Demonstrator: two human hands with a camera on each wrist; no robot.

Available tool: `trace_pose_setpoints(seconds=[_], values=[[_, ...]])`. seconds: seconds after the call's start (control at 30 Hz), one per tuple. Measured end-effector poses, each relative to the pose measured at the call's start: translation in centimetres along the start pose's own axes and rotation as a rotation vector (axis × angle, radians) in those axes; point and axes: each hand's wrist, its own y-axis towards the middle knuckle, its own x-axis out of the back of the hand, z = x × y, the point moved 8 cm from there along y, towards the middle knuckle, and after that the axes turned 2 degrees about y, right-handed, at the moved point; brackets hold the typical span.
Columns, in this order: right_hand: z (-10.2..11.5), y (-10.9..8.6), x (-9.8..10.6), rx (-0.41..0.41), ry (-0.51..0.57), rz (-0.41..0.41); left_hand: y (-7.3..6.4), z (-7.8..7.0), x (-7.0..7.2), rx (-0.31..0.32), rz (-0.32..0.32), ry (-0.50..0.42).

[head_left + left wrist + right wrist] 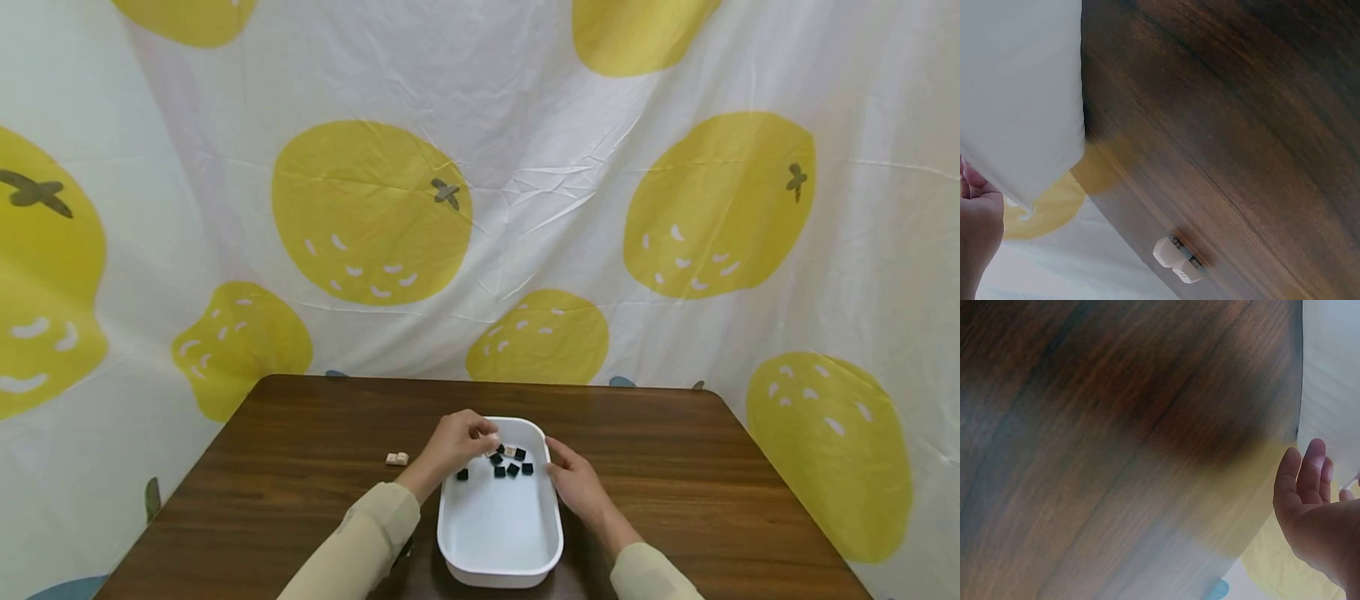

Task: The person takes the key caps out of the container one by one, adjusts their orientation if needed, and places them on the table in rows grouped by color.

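A white rectangular tray (500, 533) holds several black keycaps (513, 470) and a white keycap (510, 451) toward its far end. My left hand (459, 442) reaches over the left rim, fingers bent and thumb close to the forefinger. Right below those fingertips shows another pale keycap; whether they grip it is unclear. In the left wrist view only part of this hand appears, beyond the tray wall. Against the outer right side of the tray rests my right hand (576, 479), its fingers nearly straight, also seen in the right wrist view.
Two white keycaps (397, 458) sit side by side on the brown wooden table (300, 483), left of the tray. A small dark item, partly hidden, lies under the left sleeve. Behind the table hangs a white cloth (525, 192) with yellow lemons.
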Motion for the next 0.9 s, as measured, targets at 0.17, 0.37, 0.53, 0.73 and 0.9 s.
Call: trace_pose_setpoints(seconds=[0.17,0.37,0.53,0.73,0.9], values=[[0.0,-0.1,0.0,-0.01,-0.016,0.0,-0.1,0.3,0.5,-0.015,-0.024,-0.013],[0.0,-0.1,0.0,-0.012,-0.015,0.003,-0.2,0.5,1.2,-0.071,-0.061,-0.024],[-0.1,-0.1,-0.1,-0.023,-0.009,0.008,-0.2,0.9,1.8,-0.021,-0.061,-0.018],[0.0,-0.1,-0.1,-0.025,-0.006,0.009,-0.5,1.5,3.2,0.053,-0.072,-0.007],[0.0,-0.1,-0.1,-0.024,0.003,0.004,-0.9,2.5,4.8,0.084,-0.105,-0.024]])
